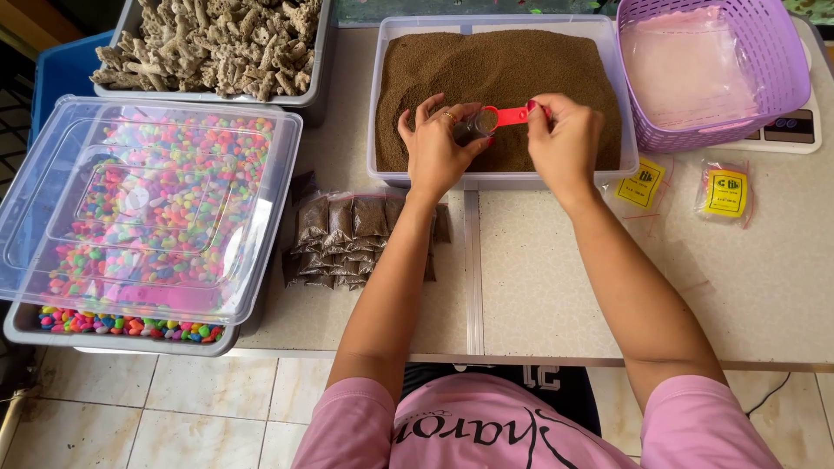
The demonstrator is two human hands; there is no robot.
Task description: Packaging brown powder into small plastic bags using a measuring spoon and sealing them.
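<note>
Over the clear tub of brown granules [499, 65] at the back of the bench [539, 278], both hands meet. The right hand [565, 143] pinches the handle of a red measuring scoop [508, 115], grip closed on it; the left hand [434, 148] is closed around a small clear bag [473, 128] held at the scoop's bowl, which looks loaded with granules. The step in hand appears to be filling one bag from the scoop. Judged from this, the next move calls for a steady tilt of the scoop with the bag mouth kept open beneath it, above the tub so spills fall back in. Just before the tub lies a row of filled brown packets [356, 239]. To the right stand a purple basket [708, 74] on a scale [795, 130] and two yellow-labelled packets [725, 191]; to the left, a lidded tub of coloured pebbles [148, 217] and a grey tray of pale coral pieces [217, 43].
</note>
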